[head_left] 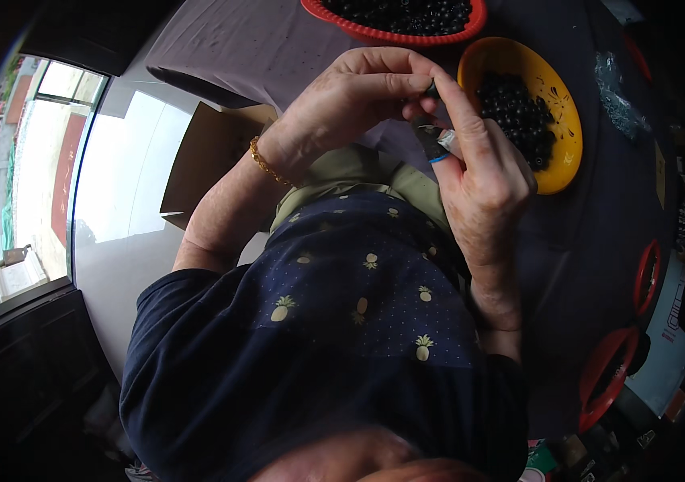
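My left hand (370,84) pinches a small dark piece (432,88) between thumb and forefinger, at the near side of the bowls. My right hand (487,161) meets it there, its forefinger reaching to the same piece. The right thumb wears a dark cover (428,138) with a blue band at its base. Something small and whitish shows beside that thumb; I cannot make out what it is. Just right of my hands, a yellow bowl (569,153) holds many shiny black round bead-like pieces (515,112), with dark flecks on its inner wall.
Beyond my hands, a red basket (406,38) holds more black round pieces. A dark cloth (222,48) covers the table. At the right lie a clear plastic bag (622,96) and red containers (609,377). An open cardboard box (206,157) stands at the left, near a bright window.
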{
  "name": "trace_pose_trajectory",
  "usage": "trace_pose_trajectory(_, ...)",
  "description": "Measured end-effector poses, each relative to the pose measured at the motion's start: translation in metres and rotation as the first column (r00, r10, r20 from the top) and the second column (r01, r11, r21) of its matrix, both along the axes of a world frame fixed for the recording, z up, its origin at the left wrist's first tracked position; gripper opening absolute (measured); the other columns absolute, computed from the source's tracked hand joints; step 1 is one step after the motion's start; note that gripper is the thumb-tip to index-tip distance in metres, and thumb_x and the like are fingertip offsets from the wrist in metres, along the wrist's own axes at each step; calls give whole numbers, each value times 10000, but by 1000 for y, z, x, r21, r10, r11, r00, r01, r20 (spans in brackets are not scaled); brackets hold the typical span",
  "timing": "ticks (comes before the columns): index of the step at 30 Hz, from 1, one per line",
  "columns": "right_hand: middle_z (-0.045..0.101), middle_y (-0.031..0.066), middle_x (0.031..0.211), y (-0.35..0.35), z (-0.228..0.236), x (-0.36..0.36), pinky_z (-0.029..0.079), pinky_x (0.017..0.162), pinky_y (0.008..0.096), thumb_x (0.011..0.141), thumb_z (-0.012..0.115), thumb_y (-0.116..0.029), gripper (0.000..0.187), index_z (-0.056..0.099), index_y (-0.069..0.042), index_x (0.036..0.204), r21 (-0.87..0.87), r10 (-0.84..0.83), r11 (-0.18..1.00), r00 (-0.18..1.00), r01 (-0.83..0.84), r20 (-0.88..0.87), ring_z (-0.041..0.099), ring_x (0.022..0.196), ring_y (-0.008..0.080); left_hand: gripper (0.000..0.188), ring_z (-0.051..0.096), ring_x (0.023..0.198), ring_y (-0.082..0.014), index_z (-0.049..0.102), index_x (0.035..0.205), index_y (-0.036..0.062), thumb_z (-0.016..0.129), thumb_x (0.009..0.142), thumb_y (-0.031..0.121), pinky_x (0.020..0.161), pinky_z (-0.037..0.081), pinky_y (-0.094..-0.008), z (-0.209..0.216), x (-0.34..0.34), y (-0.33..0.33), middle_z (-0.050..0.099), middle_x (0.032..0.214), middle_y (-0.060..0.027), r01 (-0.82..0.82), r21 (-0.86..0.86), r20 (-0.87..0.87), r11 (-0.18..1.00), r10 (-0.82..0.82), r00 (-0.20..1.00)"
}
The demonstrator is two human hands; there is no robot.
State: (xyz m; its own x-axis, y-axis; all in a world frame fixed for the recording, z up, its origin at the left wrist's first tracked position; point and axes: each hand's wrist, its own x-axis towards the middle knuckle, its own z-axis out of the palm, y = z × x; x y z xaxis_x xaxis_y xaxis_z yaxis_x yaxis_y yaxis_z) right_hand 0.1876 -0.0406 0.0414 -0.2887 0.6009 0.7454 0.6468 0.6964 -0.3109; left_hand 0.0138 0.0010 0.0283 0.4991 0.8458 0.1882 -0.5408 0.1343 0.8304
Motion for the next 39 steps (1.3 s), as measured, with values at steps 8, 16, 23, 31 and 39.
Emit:
trace_pose_trajectory(8, 622, 56, 751, 1, -8, 3, 511, 517, 258, 579, 618, 192, 614, 617, -66, 1136, 25, 40, 999, 997, -38, -64, 614, 609, 128, 227, 592, 797, -95, 593, 1063, -11, 506, 923, 146, 778, 492, -246, 4, -2, 2, 623, 883, -46, -23, 15, 16, 1000, 23, 1000)
trace_pose_trajectory(16, 624, 58, 770, 0, -3, 4, 536, 541, 259, 591, 638, 175, 584, 618, -67, 1123, 29, 15, 999, 999, -13, -48, 624, 627, 135, 243, 561, 809, -89, 594, 1063, -8, 546, 904, 171, 749, 450, -229, 8, 1, -3, 610, 902, -38, -59, 48, -104, 997, 64, 992)
trace_pose_trajectory(23, 632, 61, 777, -6, 7, 7, 533, 575, 267, 647, 690, 103, 478, 623, -70, 1088, -20, -70, 997, 995, 71, 69, 642, 663, 149, 233, 591, 898, -106, 601, 1074, 10, 570, 898, 159, 851, 472, -261, 12, 2, -3, 629, 958, -38, -66, 113, -204, 991, 88, 975)
trace_pose_trajectory(31, 573, 39, 668, 0, 12, 14, 488, 499, 287, 760, 707, -128, 227, 562, -53, 918, -157, -48, 988, 970, 10, -239, 598, 562, 182, 248, 590, 932, -122, 598, 1082, 10, 574, 901, 177, 870, 466, -274, 16, 11, -7, 631, 980, -52, -108, 201, -185, 974, 146, 972)
trace_pose_trajectory(39, 562, 25, 666, 0, 11, 11, 479, 500, 302, 790, 692, -246, 259, 515, -61, 826, -264, -89, 963, 989, 54, -122, 605, 587, 182, 240, 581, 967, -131, 594, 1083, -1, 573, 901, 153, 876, 463, -282, 14, 16, -8, 620, 1018, -65, -119, 346, -208, 930, 200, 958)
